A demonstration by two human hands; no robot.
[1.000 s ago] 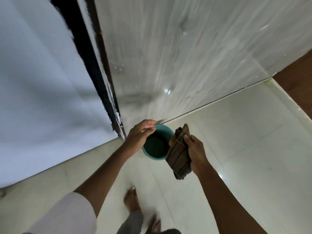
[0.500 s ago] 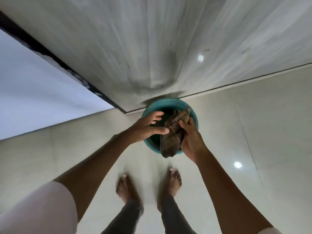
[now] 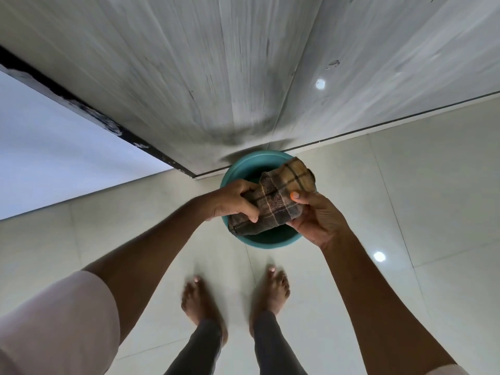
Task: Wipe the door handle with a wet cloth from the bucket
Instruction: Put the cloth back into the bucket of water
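A brown checked cloth (image 3: 276,204) is held bunched over a teal bucket (image 3: 238,169) that stands on the floor against the door. My left hand (image 3: 232,203) grips the cloth's left end from above. My right hand (image 3: 316,220) holds its right end, thumb on top. The pale grey door (image 3: 216,77) fills the upper view. Its handle is out of view. The bucket's inside is mostly hidden by the cloth and hands.
A dark door frame edge (image 3: 89,112) runs diagonally at the left, beside a white wall (image 3: 54,147). My bare feet (image 3: 235,296) stand on glossy cream floor tiles (image 3: 405,198) just behind the bucket.
My view has tilted down over the bucket. My left hand has closed on the cloth, which earlier hung from my right hand alone, and both hands now hold it across the bucket.
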